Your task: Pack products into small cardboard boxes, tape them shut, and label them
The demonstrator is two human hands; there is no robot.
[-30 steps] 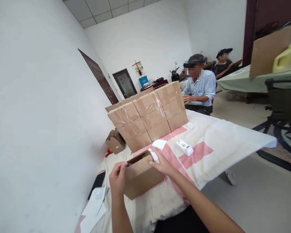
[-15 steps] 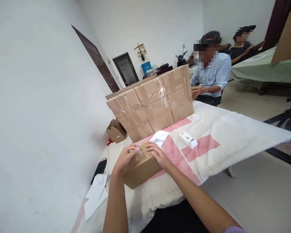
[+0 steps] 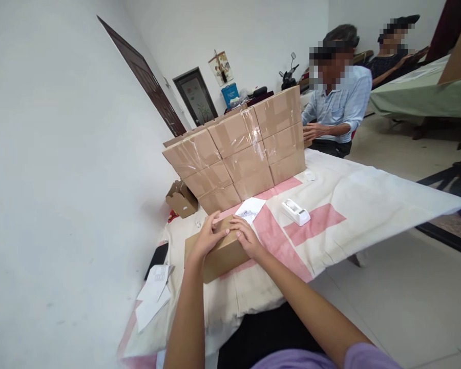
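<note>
A closed brown cardboard box (image 3: 223, 262) lies on the cloth in front of me. My left hand (image 3: 209, 237) rests on the left part of its top, thumb stretched out and fingers apart toward the far edge. On the top's right part lies my right hand (image 3: 248, 239), its fingers extended and near the left thumb. Neither hand is wrapped around anything. Just beyond the box is a white sheet (image 3: 256, 205) with small dark marks or bits on it. A white tape dispenser (image 3: 295, 212) sits to the right.
Stacked taped cartons (image 3: 246, 164) stand behind the box. An open carton (image 3: 181, 200) is at the back left, with papers (image 3: 155, 287) and a dark flat object (image 3: 156, 260) along the left edge. A person in a light blue shirt (image 3: 338, 113) sits behind the stack; another person is farther back.
My left hand has shifted along the box top, its thumb now spread from the fingers. My right hand has stayed on the top. The whole view has moved slightly.
</note>
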